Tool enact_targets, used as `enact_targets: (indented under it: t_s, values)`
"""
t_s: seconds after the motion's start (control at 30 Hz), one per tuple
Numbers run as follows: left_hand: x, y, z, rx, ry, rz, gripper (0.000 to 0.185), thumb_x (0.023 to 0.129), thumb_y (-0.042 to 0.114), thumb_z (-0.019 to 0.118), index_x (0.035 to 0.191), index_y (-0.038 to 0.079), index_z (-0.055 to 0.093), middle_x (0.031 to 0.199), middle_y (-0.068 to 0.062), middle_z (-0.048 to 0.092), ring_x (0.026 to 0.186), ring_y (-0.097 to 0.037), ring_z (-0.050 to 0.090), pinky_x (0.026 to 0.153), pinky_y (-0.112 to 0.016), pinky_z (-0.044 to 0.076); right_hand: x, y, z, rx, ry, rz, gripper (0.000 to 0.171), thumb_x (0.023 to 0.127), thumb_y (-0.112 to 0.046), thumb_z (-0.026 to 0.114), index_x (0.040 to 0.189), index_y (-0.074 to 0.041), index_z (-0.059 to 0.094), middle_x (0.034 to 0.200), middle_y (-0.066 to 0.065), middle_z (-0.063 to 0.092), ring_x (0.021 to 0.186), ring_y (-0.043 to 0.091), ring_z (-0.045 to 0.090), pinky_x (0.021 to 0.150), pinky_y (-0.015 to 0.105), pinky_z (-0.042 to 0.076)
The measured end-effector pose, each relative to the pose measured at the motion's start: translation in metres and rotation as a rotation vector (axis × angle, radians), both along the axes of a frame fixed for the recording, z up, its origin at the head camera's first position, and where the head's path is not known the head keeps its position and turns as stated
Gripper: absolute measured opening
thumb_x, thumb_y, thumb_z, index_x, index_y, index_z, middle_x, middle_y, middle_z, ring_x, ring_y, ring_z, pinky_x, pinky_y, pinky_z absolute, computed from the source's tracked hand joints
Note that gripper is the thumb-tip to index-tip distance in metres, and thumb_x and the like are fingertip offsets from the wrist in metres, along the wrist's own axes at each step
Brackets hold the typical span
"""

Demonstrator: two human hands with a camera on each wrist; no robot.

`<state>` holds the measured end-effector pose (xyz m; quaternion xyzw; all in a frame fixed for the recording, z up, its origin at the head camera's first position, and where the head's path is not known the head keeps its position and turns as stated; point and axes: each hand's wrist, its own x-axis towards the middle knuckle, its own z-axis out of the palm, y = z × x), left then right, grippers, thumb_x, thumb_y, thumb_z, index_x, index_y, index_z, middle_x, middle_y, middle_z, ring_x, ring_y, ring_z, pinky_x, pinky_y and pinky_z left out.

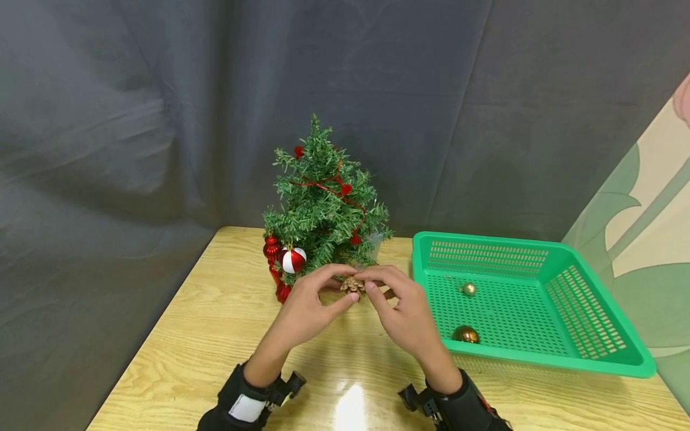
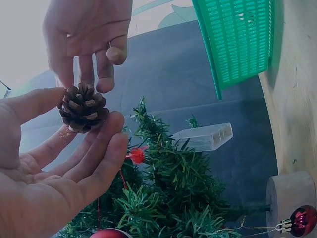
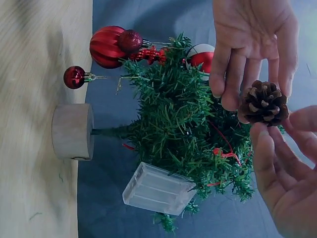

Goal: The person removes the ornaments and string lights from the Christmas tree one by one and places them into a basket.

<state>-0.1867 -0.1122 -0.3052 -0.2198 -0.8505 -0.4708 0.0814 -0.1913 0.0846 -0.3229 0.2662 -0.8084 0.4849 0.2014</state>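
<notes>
A brown pine cone (image 1: 353,285) is held up between both hands, in front of the tree's lower branches. My left hand (image 1: 309,302) grips it between thumb and fingers; in the left wrist view its fingers curl beneath the pine cone (image 2: 83,110), where a bit of thin gold thread (image 2: 64,133) shows. From the other side my right hand (image 1: 401,308) pinches the edge, its fingertips at the scales of the pine cone (image 3: 264,103). Behind stands a small artificial Christmas tree (image 1: 323,209) wound with a red garland (image 1: 323,187).
A red-and-white ball (image 1: 294,260) and red ornaments (image 1: 272,246) hang at the tree's left. The tree has a wooden base (image 3: 73,131) and a clear plastic box (image 3: 158,188) among its branches. On the right, a green basket (image 1: 539,359) contains a small gold ball (image 1: 469,290) and a bronze ball (image 1: 466,334).
</notes>
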Motion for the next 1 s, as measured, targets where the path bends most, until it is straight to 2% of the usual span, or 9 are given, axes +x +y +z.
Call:
enact_targets:
  t_s: [0.1, 0.17, 0.33, 0.4, 0.5, 0.63, 0.73, 0.87, 1.0]
  values:
    - [-0.002, 0.002, 0.001, 0.009, -0.001, -0.012, 0.038, 0.090, 0.020, 0.075, 0.126, 0.022, 0.065, 0.126, 0.001, 0.068, 0.104, -0.018, 0.068, 0.091, -0.038, 0.057, 0.000, 0.002, 0.002, -0.010, 0.034, -0.001, 0.023, 0.095, -0.013, 0.068, 0.116, -0.022, 0.070, 0.118, 0.000, 0.068, 0.093, 0.010, 0.063, 0.067, 0.025, 0.054]
    - [-0.003, 0.003, 0.001, 0.010, 0.008, -0.028, 0.037, 0.090, 0.021, 0.075, 0.126, 0.021, 0.065, 0.126, 0.001, 0.068, 0.104, -0.018, 0.068, 0.091, -0.037, 0.057, -0.001, 0.005, 0.003, 0.002, 0.060, -0.015, 0.029, 0.091, -0.014, 0.073, 0.118, -0.020, 0.069, 0.123, 0.003, 0.066, 0.101, 0.013, 0.062, 0.069, 0.026, 0.053]
    - [-0.005, 0.004, 0.003, 0.023, -0.006, -0.076, 0.040, 0.089, 0.020, 0.076, 0.127, 0.018, 0.064, 0.124, -0.002, 0.069, 0.101, -0.019, 0.070, 0.088, -0.034, 0.058, -0.004, 0.015, 0.009, 0.124, 0.052, 0.001, 0.051, 0.085, -0.025, 0.080, 0.132, -0.025, 0.062, 0.139, 0.002, 0.059, 0.126, 0.018, 0.056, 0.086, 0.035, 0.054]
    - [-0.004, 0.004, 0.004, 0.027, -0.030, -0.078, 0.041, 0.088, 0.018, 0.076, 0.128, 0.019, 0.064, 0.123, -0.004, 0.070, 0.100, -0.020, 0.071, 0.086, -0.031, 0.058, -0.004, 0.019, 0.009, 0.163, 0.028, 0.048, 0.056, 0.084, -0.028, 0.080, 0.136, -0.026, 0.060, 0.139, -0.002, 0.060, 0.125, 0.017, 0.058, 0.090, 0.038, 0.055]
    - [0.000, 0.004, 0.004, 0.031, -0.064, -0.074, 0.043, 0.088, 0.015, 0.076, 0.128, 0.020, 0.061, 0.124, -0.007, 0.070, 0.102, -0.021, 0.073, 0.086, -0.030, 0.059, -0.003, 0.021, 0.007, 0.193, 0.011, 0.093, 0.058, 0.083, -0.028, 0.080, 0.138, -0.026, 0.058, 0.135, -0.005, 0.063, 0.118, 0.015, 0.062, 0.090, 0.037, 0.056]
    - [0.004, 0.002, 0.002, 0.028, -0.094, -0.055, 0.045, 0.089, 0.013, 0.074, 0.129, 0.019, 0.057, 0.127, -0.011, 0.069, 0.106, -0.025, 0.072, 0.088, -0.039, 0.059, -0.002, 0.017, 0.005, 0.217, 0.048, 0.103, 0.057, 0.082, -0.027, 0.080, 0.136, -0.025, 0.061, 0.131, -0.003, 0.066, 0.113, 0.015, 0.065, 0.085, 0.031, 0.058]
    - [0.004, 0.002, 0.002, 0.029, -0.112, -0.036, 0.047, 0.089, 0.013, 0.074, 0.131, 0.020, 0.055, 0.125, -0.011, 0.070, 0.106, -0.025, 0.072, 0.086, -0.040, 0.060, -0.002, 0.014, 0.006, 0.232, 0.077, 0.105, 0.053, 0.083, -0.026, 0.079, 0.133, -0.023, 0.064, 0.129, 0.000, 0.066, 0.112, 0.016, 0.066, 0.085, 0.032, 0.059]
    - [0.003, 0.002, 0.001, 0.003, -0.113, -0.053, 0.049, 0.089, 0.016, 0.074, 0.134, 0.021, 0.054, 0.124, -0.008, 0.071, 0.104, -0.022, 0.073, 0.083, -0.034, 0.060, -0.001, 0.017, 0.008, 0.233, 0.070, 0.112, 0.050, 0.083, -0.023, 0.079, 0.131, -0.021, 0.065, 0.127, 0.000, 0.067, 0.110, 0.016, 0.066, 0.085, 0.033, 0.058]
    - [0.003, 0.000, 0.001, -0.003, -0.081, -0.053, 0.046, 0.091, 0.018, 0.073, 0.133, 0.021, 0.056, 0.125, -0.006, 0.070, 0.099, -0.020, 0.072, 0.084, -0.034, 0.059, -0.005, 0.019, 0.011, 0.226, 0.057, 0.114, 0.051, 0.084, -0.022, 0.079, 0.132, -0.023, 0.064, 0.127, -0.002, 0.067, 0.110, 0.014, 0.065, 0.086, 0.032, 0.057]
